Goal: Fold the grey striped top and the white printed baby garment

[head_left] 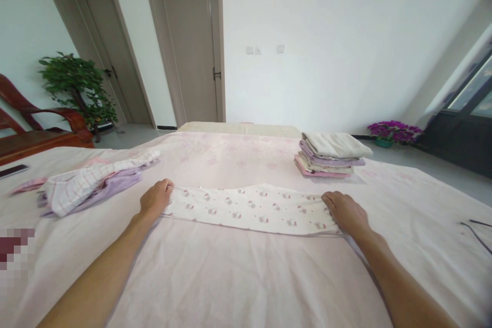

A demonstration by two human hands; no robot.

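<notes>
A long white cloth with a small pink print lies folded into a narrow strip across the pink bed sheet. My left hand is closed on the strip's left end. At the right end, my right hand rests with its fingers curled over the cloth. Both arms reach forward from the near edge of the bed.
A neat stack of folded cloths sits at the back right of the bed. A loose heap of striped and purple cloths lies at the left, with a dark phone beyond it. A wooden chair, a plant and doors stand behind.
</notes>
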